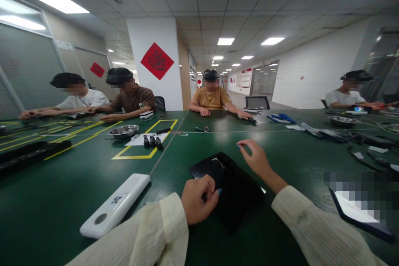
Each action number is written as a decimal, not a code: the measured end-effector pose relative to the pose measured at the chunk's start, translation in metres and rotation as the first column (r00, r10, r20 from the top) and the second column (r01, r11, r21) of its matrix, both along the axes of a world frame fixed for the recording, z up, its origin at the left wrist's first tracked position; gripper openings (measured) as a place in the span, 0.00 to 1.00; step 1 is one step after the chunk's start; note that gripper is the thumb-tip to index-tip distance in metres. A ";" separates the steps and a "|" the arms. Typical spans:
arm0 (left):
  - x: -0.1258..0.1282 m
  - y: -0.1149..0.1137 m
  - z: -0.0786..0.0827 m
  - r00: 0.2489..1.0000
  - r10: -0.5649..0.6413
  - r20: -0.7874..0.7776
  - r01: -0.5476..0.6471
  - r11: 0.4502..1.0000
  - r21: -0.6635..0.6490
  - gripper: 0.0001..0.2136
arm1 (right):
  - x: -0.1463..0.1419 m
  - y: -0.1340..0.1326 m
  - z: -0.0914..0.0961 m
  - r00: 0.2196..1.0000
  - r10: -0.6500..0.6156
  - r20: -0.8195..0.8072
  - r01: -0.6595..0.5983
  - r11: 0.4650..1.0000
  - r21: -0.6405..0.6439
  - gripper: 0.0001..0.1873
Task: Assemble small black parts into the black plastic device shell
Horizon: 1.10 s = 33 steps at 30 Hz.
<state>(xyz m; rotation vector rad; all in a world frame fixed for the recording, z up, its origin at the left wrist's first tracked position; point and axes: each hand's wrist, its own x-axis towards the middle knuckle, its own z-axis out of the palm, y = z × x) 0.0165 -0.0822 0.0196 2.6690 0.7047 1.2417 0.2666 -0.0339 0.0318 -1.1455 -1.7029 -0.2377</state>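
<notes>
A flat black mat lies on the green table right in front of me, with a small black part and a thin white piece at its far end. My left hand rests curled at the mat's near left edge, fingers closed; what they hold is hidden. My right hand hovers over the mat's far right corner, thumb and forefinger pinched together, with nothing visible between them.
A white rectangular device lies to my left. A yellow-taped square holds small black parts and a metal bowl. Black trays sit far left. Several people sit around the table. A dark-edged pad lies at right.
</notes>
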 end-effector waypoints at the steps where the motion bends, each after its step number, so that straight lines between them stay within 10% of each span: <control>1: -0.001 0.001 0.000 0.998 0.011 0.062 -0.009 0.999 -0.047 0.07 | -0.005 -0.006 0.007 0.999 -0.030 -0.030 0.033 0.996 0.086 0.07; 7: -0.002 0.007 -0.001 0.987 -0.041 0.153 0.098 0.920 -0.380 0.14 | -0.042 -0.049 0.028 0.987 -0.073 0.145 0.002 0.899 0.437 0.08; 13: 0.003 0.005 -0.002 0.983 0.055 0.177 0.043 0.862 -0.505 0.17 | -0.075 -0.066 0.013 0.818 0.020 0.575 -0.267 0.898 0.350 0.08; 33: 0.001 0.008 0.000 0.990 -0.080 0.119 0.135 0.796 -0.589 0.18 | -0.082 -0.062 0.003 0.882 0.090 0.462 -0.243 0.928 0.284 0.04</control>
